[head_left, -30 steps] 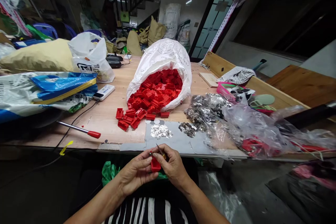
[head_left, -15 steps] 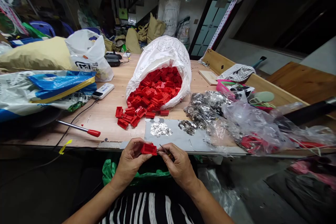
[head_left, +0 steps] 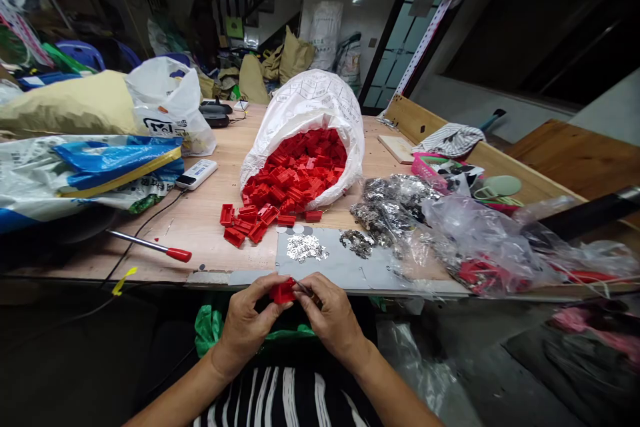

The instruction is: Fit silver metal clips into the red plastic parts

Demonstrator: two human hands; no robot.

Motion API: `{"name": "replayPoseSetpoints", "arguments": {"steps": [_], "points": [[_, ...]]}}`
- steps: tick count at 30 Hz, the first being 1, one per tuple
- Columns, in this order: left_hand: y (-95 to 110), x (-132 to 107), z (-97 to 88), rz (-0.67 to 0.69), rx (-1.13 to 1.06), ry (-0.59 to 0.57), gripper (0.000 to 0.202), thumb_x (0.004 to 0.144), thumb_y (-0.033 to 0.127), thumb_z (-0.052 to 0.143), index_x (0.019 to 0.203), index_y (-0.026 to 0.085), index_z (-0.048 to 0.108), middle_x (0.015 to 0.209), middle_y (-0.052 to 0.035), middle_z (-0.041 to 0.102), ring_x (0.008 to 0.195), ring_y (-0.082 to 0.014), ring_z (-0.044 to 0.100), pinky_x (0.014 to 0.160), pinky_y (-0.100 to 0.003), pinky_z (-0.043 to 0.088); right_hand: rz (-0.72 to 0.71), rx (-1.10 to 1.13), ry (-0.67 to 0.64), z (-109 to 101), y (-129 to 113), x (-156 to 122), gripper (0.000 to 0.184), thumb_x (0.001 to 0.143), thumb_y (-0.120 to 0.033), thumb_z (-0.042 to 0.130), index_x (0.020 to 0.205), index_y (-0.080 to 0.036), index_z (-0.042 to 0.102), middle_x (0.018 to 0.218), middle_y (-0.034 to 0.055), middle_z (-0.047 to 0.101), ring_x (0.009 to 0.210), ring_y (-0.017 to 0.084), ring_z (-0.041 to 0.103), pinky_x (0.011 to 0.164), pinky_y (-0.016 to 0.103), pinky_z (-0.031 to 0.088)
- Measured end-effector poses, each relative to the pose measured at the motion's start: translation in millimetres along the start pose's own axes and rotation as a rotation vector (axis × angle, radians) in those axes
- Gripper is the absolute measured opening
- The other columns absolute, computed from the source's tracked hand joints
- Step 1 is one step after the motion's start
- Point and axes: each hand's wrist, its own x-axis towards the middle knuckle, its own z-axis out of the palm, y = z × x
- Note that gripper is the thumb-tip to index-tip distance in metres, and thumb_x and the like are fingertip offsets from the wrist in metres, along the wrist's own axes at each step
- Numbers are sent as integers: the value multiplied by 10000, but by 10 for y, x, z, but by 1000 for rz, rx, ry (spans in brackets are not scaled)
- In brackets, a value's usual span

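Observation:
My left hand (head_left: 249, 313) grips a small red plastic box-shaped part (head_left: 283, 291) just off the table's front edge. In my right hand (head_left: 330, 310) is a thin dark pointed tool (head_left: 304, 289), pinched in the fingers; its tip meets the right side of the red part. What kind of tool it is I cannot make out, since the fingers cover most of it. Beyond the hands lie small silver metal pieces (head_left: 305, 248) and darker metal pieces (head_left: 358, 243) on a grey sheet (head_left: 330, 272). More red parts (head_left: 250, 221) spill from a white sack (head_left: 320, 97).
Plastic bags of metal pieces (head_left: 395, 203) and crumpled clear bags (head_left: 475, 233) crowd the right. A red-tipped metal rod (head_left: 155, 245), a white device with a cable (head_left: 197, 174) and large bags (head_left: 95, 167) lie left. A green bag (head_left: 207, 328) hangs below the edge.
The red part has turned in my left hand, showing a different side. My right hand has moved slightly left, bringing the tool against the part.

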Motion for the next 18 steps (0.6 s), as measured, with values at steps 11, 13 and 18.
{"name": "replayPoseSetpoints", "arguments": {"steps": [11,13,18], "points": [[-48,-52,11,-21,37,56,311,805,218,655,1112,239,617,1050,-45,714,962,-198,678,868,-330,545,252,308,-38,-125,108,34,144,880,-323,554,910,-189,598,826,-13,572,743,118,497,687,223,396],[-40,-49,9,-11,56,65,315,800,217,658,1112,234,623,1061,-52,715,977,-207,676,883,-343,541,270,281,-25,-116,116,39,154,866,-337,571,842,-185,566,760,-29,527,697,110,457,649,218,377],[-11,-54,7,-8,49,82,313,773,192,674,1081,249,657,1056,-42,728,1025,-227,667,914,-359,536,295,300,-54,-49,114,48,170,838,-337,592,795,-189,520,715,-45,480,659,106,413,617,221,355]]}}
